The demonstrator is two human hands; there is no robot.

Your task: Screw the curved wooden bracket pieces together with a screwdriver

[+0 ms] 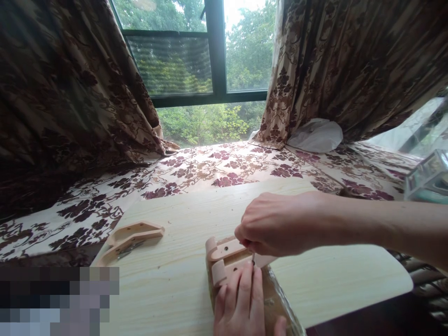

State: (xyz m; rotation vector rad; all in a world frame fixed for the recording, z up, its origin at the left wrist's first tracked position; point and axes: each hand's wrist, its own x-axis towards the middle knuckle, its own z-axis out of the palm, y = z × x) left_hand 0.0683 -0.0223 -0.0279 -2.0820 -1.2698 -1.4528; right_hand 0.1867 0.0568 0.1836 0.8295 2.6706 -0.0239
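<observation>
My left hand (241, 298) lies flat with its fingers stretched over pale wooden parts (220, 270), pressing on them. These parts have rounded ends and dark holes, and they rest on a taped cardboard box (276, 298). Just above, my right hand (273, 224) is closed in a fist. A thin metal shaft (253, 256) comes out below it and points down to a dark hole beside my left fingertips. Its handle is hidden in the fist, so the exact kind of tool does not show.
Everything stands on a light wood-grain board (168, 280). At its left lie angled wooden pieces (136, 238) with small metal bits (130, 249) beside them. Behind are a floral cloth (224, 168), a white plastic bag (317, 135) and a window. A clear box (429, 177) sits at far right.
</observation>
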